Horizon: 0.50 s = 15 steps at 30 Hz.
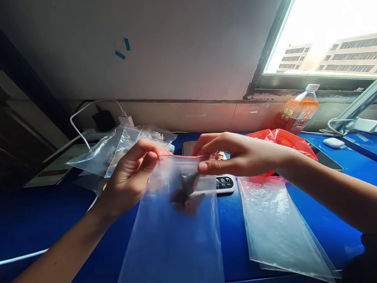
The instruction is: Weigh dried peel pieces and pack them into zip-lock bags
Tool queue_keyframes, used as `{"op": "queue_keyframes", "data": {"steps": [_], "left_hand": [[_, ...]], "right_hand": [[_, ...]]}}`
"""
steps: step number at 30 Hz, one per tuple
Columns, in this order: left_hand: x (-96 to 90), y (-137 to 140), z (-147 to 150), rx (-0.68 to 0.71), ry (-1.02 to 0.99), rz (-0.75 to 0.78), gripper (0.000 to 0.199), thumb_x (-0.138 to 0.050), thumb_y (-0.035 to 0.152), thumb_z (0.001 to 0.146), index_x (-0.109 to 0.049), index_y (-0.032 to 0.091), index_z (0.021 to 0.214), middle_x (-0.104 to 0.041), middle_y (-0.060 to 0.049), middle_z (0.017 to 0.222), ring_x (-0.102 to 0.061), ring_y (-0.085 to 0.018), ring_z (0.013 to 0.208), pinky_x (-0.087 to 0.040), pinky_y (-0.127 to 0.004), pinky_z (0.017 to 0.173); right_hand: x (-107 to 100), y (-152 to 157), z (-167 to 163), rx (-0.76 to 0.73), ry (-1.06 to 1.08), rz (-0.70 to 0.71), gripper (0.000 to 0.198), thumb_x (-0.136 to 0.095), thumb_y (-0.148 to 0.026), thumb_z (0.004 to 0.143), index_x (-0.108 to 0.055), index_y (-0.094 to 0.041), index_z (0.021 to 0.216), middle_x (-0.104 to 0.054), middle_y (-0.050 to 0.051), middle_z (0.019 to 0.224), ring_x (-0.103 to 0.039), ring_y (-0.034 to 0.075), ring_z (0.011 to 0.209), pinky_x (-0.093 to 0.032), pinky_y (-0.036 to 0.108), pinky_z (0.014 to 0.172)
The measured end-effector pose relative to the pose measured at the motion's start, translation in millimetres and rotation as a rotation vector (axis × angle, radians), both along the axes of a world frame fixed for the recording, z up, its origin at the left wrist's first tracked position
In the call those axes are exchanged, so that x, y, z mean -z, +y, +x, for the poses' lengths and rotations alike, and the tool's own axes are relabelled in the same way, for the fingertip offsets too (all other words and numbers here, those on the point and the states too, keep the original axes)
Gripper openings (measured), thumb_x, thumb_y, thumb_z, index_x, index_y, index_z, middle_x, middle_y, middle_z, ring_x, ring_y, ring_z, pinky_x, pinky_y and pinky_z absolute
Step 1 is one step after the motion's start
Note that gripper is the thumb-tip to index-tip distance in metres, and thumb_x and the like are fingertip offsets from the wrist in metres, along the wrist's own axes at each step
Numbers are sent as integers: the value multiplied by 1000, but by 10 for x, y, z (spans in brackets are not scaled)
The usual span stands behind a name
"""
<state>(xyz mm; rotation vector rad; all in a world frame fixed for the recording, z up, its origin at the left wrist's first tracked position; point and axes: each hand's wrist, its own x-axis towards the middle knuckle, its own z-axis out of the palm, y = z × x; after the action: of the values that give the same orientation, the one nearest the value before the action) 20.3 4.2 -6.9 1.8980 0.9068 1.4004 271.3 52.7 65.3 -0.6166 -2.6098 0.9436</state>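
Observation:
A clear zip-lock bag with a red strip along its top hangs in front of me. My left hand pinches its upper left corner between thumb and finger. At the upper right edge, my right hand has thumb and fingers closed on the bag. A blurred dark and brownish shape shows through the plastic; whether it lies inside or behind, I cannot tell. Behind the bag stands a small digital scale with round buttons, mostly hidden. More flat zip-lock bags lie stacked to the right, below my right forearm.
Filled clear bags sit at the left, near a white cable and chargers. A red plastic bag and an orange drink bottle stand at the back right. A white earbud case lies on the blue table.

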Motion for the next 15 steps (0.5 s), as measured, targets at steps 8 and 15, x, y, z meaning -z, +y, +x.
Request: {"op": "queue_keyframes", "data": {"steps": [8,15], "left_hand": [[16,11,17,224,-130,-319,23,-60,46,94,-59,24,88,-52,4,74,-50,-11,62,-43,-22,55],[-70,12,-72,235,14,-127,25,-59,47,95,-62,25,84,-57,1,80,-56,-17,85,-49,-31,75]], "right_hand": [[156,-84,-51,0,377,-156,44,-64,-59,86,-68,-17,72,-61,6,98,-59,15,86,-50,27,70],[285,91,-199,37,345,-68,48,-49,-61,94,-63,-16,85,-62,3,84,-56,13,77,-46,26,67]]}}
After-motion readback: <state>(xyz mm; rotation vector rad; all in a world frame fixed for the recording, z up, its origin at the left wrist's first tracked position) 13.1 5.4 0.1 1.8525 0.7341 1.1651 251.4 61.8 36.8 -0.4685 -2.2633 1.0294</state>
